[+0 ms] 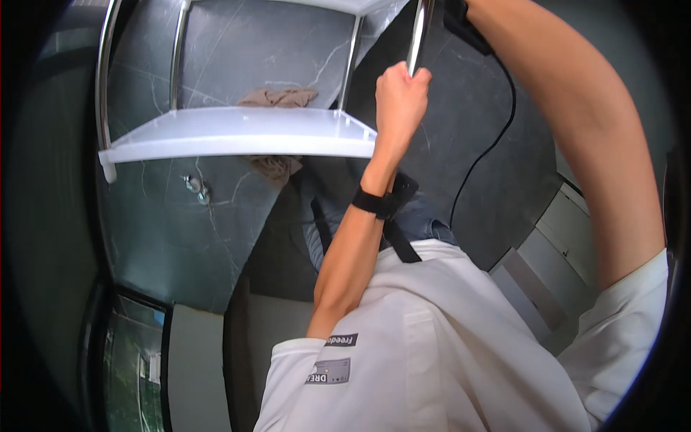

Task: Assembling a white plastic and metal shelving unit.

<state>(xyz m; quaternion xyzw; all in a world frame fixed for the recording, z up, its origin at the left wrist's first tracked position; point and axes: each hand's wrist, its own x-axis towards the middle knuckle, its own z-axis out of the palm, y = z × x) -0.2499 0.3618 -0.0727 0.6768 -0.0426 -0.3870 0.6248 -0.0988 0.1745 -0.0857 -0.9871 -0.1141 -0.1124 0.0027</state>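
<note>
My left hand point(402, 101) is wrapped around a shiny metal post point(418, 39) of a rack, close to one corner of its white plastic shelf point(241, 147). The shelf spans from that corner to another metal post point(106, 79) on the left. Thinner rear posts rise behind it, and part of an upper white shelf point(317, 6) shows at the top edge. My right arm point(576, 101) reaches up along the right side and leaves the picture at the top. A black wrist strap point(466, 27) shows there, but the right hand itself lies outside the view.
A brown cloth point(279, 98) lies behind the shelf and hangs below it. Small metal valves point(196, 189) stick out from the grey marbled wall point(165, 230). A black cable point(481, 155) curves down at the right, near a pale cabinet point(558, 230). A window point(133, 367) is at lower left.
</note>
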